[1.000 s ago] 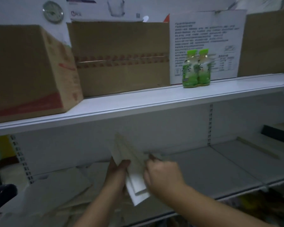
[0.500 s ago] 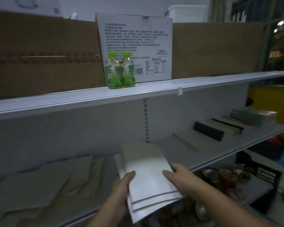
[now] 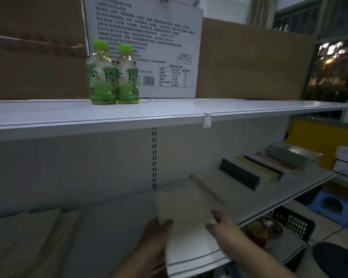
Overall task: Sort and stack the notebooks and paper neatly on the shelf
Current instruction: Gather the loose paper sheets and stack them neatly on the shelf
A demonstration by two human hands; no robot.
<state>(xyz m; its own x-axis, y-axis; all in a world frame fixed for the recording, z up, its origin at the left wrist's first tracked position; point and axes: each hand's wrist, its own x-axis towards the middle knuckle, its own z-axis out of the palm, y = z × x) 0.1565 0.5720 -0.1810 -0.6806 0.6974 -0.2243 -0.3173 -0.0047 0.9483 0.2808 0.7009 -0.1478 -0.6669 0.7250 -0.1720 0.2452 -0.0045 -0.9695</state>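
Cropped by the top edge: brown cardboard boxes (image 3: 249,61) and a white printed box (image 3: 145,37) on the upper shelf (image 3: 169,115). Dim and soft along the lower shelf (image 3: 273,199): loose pale sheets (image 3: 34,237) at the left, overlapping, count unclear. At the right, a row of notebooks (image 3: 239,175) lying flat and overlapped, covers too blurred to read. Half hidden below the shelf lip: a black crate (image 3: 291,221), contents indistinct.

Between the sheets and the row, over the shelf's front edge: a stack of pale notebooks (image 3: 187,223), near end jutting past the lip, far end toward the back panel. Resting or lifted, impossible to tell. Clamped from both sides. Left hand (image 3: 155,235) at the left edge, thumb on top, fingers out of sight underneath. Right hand (image 3: 227,235) at the right edge, thumb and fingertips curled over the cover. Cut off by the bottom edge: both forearms.

Upright on the upper shelf, touching each other: two green tea bottles (image 3: 103,81).
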